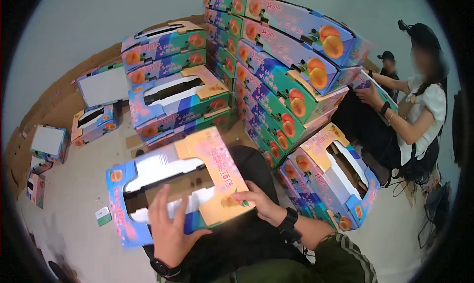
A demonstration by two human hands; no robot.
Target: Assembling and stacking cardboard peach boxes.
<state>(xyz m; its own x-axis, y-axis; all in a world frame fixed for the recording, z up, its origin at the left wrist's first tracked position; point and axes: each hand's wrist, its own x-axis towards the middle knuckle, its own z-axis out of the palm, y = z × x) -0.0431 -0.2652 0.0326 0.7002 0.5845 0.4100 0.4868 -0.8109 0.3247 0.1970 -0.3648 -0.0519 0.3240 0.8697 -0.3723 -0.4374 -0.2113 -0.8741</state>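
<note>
A printed cardboard fruit box (221, 170) rests tilted on my lap, with pink, blue and orange panels and an oblong opening in its top. Brown cardboard shows inside through the opening. My right hand (265, 207) grips the box's near right corner, thumb on top and the other fingers beneath it. Over the near edge, my left hand (170, 228) is open, its fingers spread across the white inner flap by the opening. Whether those fingertips press on the flap I cannot tell. Both wrists carry dark bands.
A tall stack of similar boxes (281, 61) rises ahead, with a lower stack (182, 113) to its left. Another box (328, 177) stands at my right. Several smaller boxes (49, 142) lie far left on the floor. Two people are at the right, the nearer person (419, 100) handling a box.
</note>
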